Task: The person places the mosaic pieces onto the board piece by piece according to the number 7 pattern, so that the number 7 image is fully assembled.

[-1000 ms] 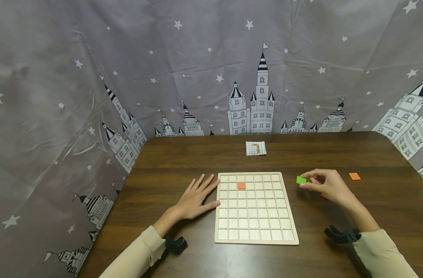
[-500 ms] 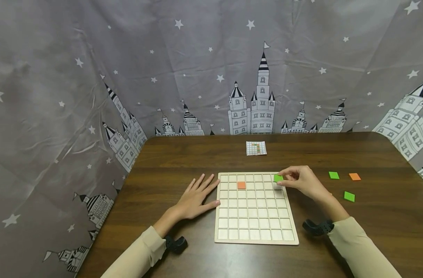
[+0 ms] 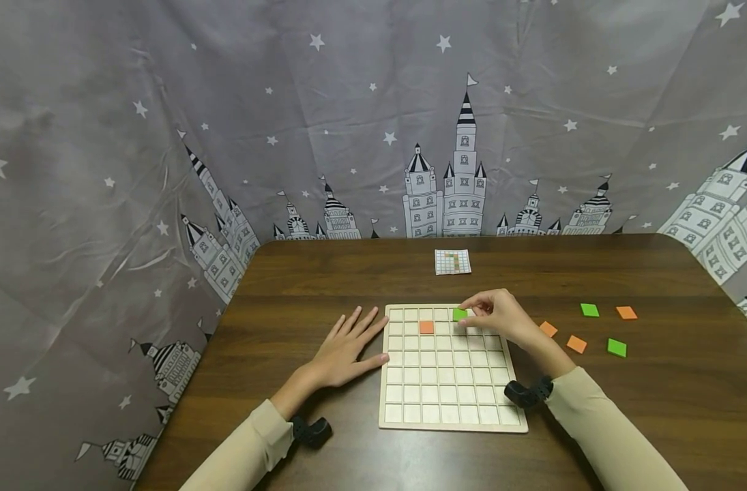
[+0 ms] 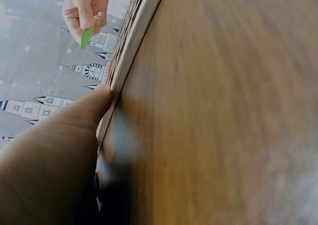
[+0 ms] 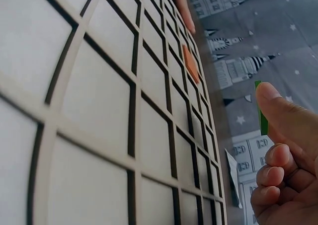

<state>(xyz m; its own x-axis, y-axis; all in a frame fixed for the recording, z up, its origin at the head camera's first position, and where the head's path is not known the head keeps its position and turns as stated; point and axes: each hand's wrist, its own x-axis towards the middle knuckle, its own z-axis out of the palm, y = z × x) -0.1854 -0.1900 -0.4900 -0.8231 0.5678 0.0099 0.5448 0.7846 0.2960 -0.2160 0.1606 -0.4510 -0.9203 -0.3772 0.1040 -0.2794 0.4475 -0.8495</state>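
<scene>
A right hand [image 3: 499, 319] is holding a green tile [image 3: 460, 314] over the board [image 3: 453, 428], lower right of frame centre.
Its fingers are pinching the tile; the left hand [image 3: 342, 351], fingers straight, is touching the board's edge. Lowering the tile level should help it seat.

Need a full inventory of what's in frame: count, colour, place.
Table: 1, dark brown, lower half of head view
Curtain: 1, grey with castles and stars, behind table
Board: 1, pale wood, on table
Card: 1, white with coloured grid, beyond board
Set tile: 1, orange, in board's second row from far edge
Held tile: 1, green, over board's far side
Loose orange tiles: 3, orange, right of board
Loose green tiles: 2, green, right of board
Sleeves: 2, beige, lower left and right
Wristbands: 2, black, one by each sleeve
Left hand: 1, at board's left edge
Right hand: 1, pinching held tile
</scene>
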